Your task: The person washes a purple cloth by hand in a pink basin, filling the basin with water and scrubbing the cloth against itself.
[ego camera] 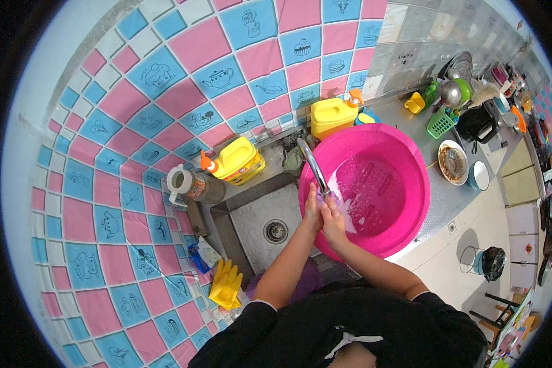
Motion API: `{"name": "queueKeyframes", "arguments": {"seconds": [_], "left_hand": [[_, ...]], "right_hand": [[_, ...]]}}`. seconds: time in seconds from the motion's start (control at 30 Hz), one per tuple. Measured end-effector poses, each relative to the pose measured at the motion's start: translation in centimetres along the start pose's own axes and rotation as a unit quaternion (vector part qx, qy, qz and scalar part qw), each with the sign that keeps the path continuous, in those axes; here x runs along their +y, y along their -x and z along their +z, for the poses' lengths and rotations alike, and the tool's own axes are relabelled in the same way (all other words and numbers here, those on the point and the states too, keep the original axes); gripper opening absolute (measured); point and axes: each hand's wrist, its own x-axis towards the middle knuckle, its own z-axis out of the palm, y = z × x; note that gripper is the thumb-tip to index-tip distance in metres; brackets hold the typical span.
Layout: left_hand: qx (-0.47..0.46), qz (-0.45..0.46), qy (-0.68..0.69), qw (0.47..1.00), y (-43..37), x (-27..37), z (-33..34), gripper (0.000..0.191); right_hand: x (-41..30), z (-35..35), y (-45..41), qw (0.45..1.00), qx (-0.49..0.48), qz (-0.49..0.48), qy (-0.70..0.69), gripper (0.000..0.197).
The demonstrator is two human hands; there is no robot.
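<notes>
My left hand [312, 207] and my right hand [333, 218] are close together beneath the spout of a chrome faucet [313, 165]. A small purple thing [320, 198] shows between them, mostly hidden by the fingers; its kind cannot be made out. Both hands are over the near left rim of a large pink plastic basin [411, 221]. Shallow water with white foam [349, 214] lies in the basin, and a whitish streak runs down inside it beside my right hand. The basin overlaps the right side of a stainless steel sink [253, 225], whose drain strainer [275, 231] is visible.
Yellow pump bottles [241, 161] [333, 115] stand behind the sink. A lidded plastic jug [195, 184] is at its left corner, with yellow rubber gloves [226, 284] nearer me. On the right counter are a plate of food scraps [446, 154], a white bowl [479, 175] and a green basket [439, 123].
</notes>
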Motion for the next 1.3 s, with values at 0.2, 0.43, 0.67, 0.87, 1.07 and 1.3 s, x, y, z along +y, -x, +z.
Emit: {"name": "queueKeyframes", "arguments": {"seconds": [0.2, 0.43, 0.67, 0.87, 1.07, 1.3], "left_hand": [[-0.067, 0.028, 0.025, 0.997, 0.2, -2.1, 0.5, 0.034], [0.008, 0.091, -0.084, 0.992, -3.3, -1.5, 0.2, 0.038], [0.058, 0.307, -0.523, 0.793, -5.8, 0.0, 3.2, 0.030], [0.079, 0.389, -0.427, 0.812, -4.1, -0.1, 3.3, 0.030], [0.037, -0.022, 0.029, 0.999, -1.4, -0.7, 1.2, 0.032], [0.032, 0.243, -0.313, 0.918, 0.0, -0.3, -1.4, 0.019]], "right_hand": [[-0.4, -1.4, -7.5, 0.998, -0.055, -0.032, 0.027, 0.042], [1.8, 0.4, -2.3, 0.980, 0.105, -0.020, -0.170, 0.029], [0.0, -1.6, -6.0, 0.918, 0.205, 0.144, -0.307, 0.024], [-1.5, -2.1, -7.3, 0.967, 0.178, 0.099, -0.153, 0.028], [-0.4, -1.1, -6.0, 0.990, 0.068, -0.081, 0.094, 0.033], [2.6, -0.1, -6.7, 0.999, 0.005, -0.017, 0.043, 0.031]]}}
